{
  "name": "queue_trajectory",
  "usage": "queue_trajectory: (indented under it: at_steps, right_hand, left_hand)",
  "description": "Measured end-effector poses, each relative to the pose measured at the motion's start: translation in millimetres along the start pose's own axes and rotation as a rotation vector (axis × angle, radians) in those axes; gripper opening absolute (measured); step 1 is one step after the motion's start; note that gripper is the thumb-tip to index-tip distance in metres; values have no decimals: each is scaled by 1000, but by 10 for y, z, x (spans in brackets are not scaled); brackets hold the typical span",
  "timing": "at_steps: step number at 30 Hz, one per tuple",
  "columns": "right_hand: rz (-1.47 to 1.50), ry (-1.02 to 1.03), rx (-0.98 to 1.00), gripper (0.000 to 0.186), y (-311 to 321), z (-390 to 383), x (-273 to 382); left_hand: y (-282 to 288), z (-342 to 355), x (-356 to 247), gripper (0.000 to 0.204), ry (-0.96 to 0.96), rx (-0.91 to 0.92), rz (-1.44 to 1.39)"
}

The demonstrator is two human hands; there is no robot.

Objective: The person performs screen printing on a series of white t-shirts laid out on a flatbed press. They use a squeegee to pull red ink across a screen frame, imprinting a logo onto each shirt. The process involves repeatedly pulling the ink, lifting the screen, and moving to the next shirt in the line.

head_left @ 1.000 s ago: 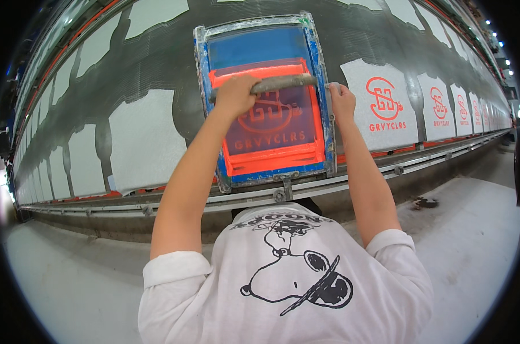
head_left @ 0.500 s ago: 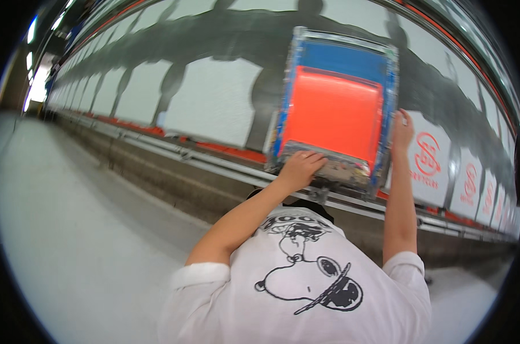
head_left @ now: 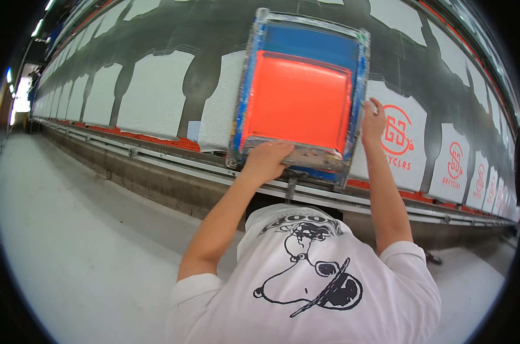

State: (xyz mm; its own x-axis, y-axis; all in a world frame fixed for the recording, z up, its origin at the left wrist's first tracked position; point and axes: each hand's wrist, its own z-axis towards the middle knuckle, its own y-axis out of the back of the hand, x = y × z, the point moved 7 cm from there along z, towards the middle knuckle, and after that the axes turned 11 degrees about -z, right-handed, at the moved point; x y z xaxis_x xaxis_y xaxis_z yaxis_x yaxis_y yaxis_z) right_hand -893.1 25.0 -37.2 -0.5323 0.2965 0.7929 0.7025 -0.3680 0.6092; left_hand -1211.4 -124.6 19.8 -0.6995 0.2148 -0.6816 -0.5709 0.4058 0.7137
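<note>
A screen-printing frame (head_left: 311, 40), blue with worn metal edges, lies on the long table, its mesh coated in bright red ink (head_left: 297, 103). A grimy squeegee bar (head_left: 313, 156) crosses the lower end of the ink, gripped by my left hand (head_left: 267, 159). My right hand (head_left: 373, 121) has its fingers closed on the frame's right edge. Just right of the frame is a white fabric piece (head_left: 372, 172) with a red printed logo, partly hidden by my right arm.
A row of blank white pieces (head_left: 148, 94) runs left on the grey table; printed pieces (head_left: 450, 175) continue right. A metal rail (head_left: 151, 159) follows the near edge above a concrete ledge and pale floor (head_left: 70, 229). More white pieces line the far side.
The squeegee and my left hand have moved down from the upper part of the red area to its lower end. Red ink now covers the design on the mesh. The view has turned.
</note>
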Motion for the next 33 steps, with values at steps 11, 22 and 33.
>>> queue_trajectory:
  at_steps: [11,22,33]
  right_hand:
    - [-101,-2,-51,38,-927,-493,310]
    - [-217,-84,10,41,-914,-539,448]
    - [-458,519,-210,56,-924,-209,1384]
  left_hand:
    - [880,-48,753,50,-128,6,84]
    - [1671,2051,1309,28,-73,159,136]
    - [2155,2252,1736,53,180,301,332]
